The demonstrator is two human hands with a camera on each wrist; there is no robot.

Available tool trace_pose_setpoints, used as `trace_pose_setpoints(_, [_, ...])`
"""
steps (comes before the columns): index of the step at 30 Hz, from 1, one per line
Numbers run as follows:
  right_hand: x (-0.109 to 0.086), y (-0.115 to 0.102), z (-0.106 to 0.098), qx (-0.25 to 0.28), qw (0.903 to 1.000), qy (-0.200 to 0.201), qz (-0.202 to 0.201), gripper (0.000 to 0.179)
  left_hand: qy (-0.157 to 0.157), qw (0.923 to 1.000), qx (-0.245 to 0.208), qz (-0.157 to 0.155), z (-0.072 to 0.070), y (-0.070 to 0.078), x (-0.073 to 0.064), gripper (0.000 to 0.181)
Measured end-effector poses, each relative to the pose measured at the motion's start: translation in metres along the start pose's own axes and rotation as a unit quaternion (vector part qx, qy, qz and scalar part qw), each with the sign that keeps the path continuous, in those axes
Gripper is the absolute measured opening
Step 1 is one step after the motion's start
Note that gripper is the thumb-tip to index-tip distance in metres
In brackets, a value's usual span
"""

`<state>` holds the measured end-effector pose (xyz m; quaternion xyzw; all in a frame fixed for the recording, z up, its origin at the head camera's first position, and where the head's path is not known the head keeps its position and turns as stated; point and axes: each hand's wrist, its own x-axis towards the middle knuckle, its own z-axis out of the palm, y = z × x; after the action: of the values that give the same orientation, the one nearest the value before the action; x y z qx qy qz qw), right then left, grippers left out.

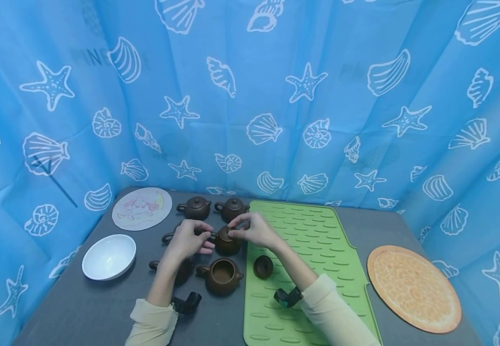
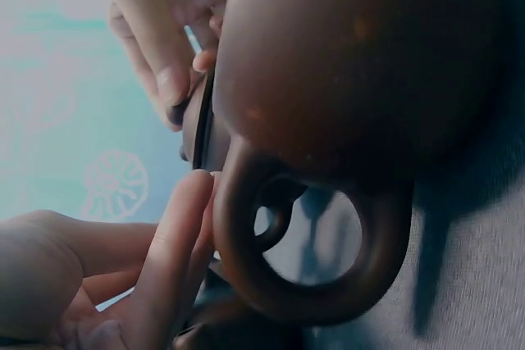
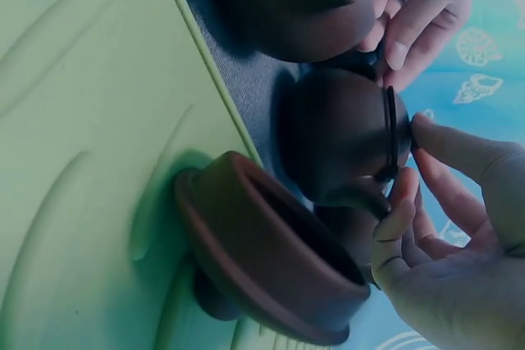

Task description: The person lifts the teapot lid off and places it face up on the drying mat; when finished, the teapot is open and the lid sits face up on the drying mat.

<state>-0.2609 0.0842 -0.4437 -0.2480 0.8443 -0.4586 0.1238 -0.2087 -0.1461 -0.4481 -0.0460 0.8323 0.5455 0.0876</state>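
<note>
A small dark brown teapot (image 1: 227, 244) stands among the others, beside the green mat. My left hand (image 1: 189, 239) reaches in from its left, thumb and finger pinching its handle. From the right, my right hand (image 1: 253, 229) pinches the knob of its lid (image 3: 399, 130), which sits on the pot's rim. Nearer me is a lidless teapot (image 1: 222, 276), its opening facing up; it looms large in the left wrist view. A loose lid (image 1: 263, 266) lies upside down on the green mat (image 1: 276, 329), knob underneath.
Two lidded teapots, one at the back left (image 1: 194, 208) and one beside it (image 1: 232, 209), stand behind my hands. More teapots are partly hidden under my left arm. A white bowl (image 1: 109, 257) and a round picture mat (image 1: 142, 209) lie left, an orange round mat (image 1: 414, 288) right.
</note>
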Motion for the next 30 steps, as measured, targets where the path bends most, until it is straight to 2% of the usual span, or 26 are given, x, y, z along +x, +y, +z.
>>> trace_pose_setpoints(9, [0.003, 0.008, 0.0, 0.042, 0.9988, -0.009, 0.025, 0.019, 0.001, 0.9999, -0.011, -0.01, 0.003, 0.004, 0.003, 0.025])
trace_pose_setpoints(18, [0.001, 0.005, 0.0, 0.051, 0.9986, -0.01, 0.013, 0.019, 0.004, 0.9999, -0.012, -0.004, 0.004, 0.001, 0.003, 0.024])
trace_pose_setpoints(30, [-0.022, -0.004, -0.014, 0.048, 0.9986, 0.02, -0.012, 0.02, 0.006, 0.9999, -0.013, -0.007, 0.005, 0.0, 0.004, 0.024])
